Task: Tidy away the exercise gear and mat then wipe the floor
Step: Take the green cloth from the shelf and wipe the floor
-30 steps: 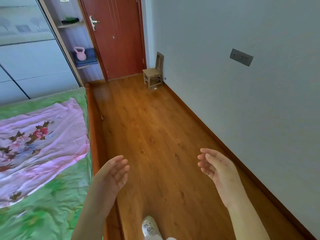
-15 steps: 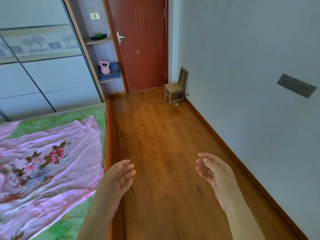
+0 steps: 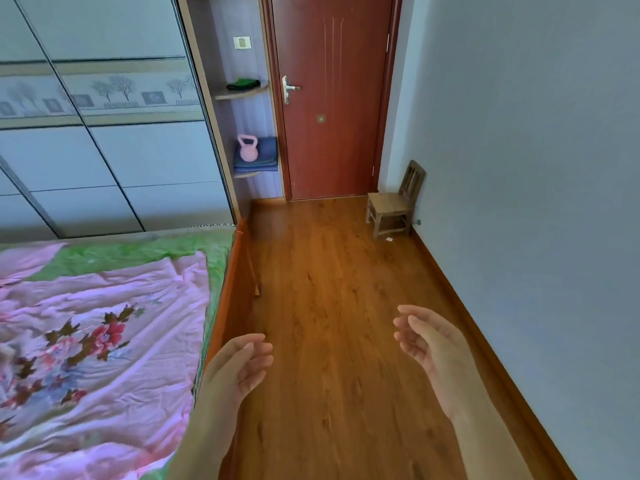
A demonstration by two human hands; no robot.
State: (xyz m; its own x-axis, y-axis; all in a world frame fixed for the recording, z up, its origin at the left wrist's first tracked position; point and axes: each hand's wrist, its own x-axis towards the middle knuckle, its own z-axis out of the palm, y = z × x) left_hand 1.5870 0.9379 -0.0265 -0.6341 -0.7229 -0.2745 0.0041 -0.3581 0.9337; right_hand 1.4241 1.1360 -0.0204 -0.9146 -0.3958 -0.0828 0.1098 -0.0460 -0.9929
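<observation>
Wooden floorboards (image 3: 329, 306) run between a bed (image 3: 104, 323) on the left and a pale wall on the right, ending at a closed red-brown door (image 3: 332, 109). Both hands hang empty over the near boards: the left hand (image 3: 239, 367) beside the bed's edge, the right hand (image 3: 429, 341) toward the wall, fingers loosely curled and gripping nothing.

Corner shelves stand between the wardrobe and the door. On the lower shelf (image 3: 247, 174) a pink kettlebell (image 3: 248, 148) rests against a folded blue mat (image 3: 265, 152), so the gear appears tidied away. The upper shelf (image 3: 239, 95) holds a dark green cloth (image 3: 243, 84).

Wiping the floor looks to be what remains. Fetching that cloth first would serve well, then working from the far end, where a small white scrap (image 3: 389, 239) lies beside a little wooden chair (image 3: 394, 206).
</observation>
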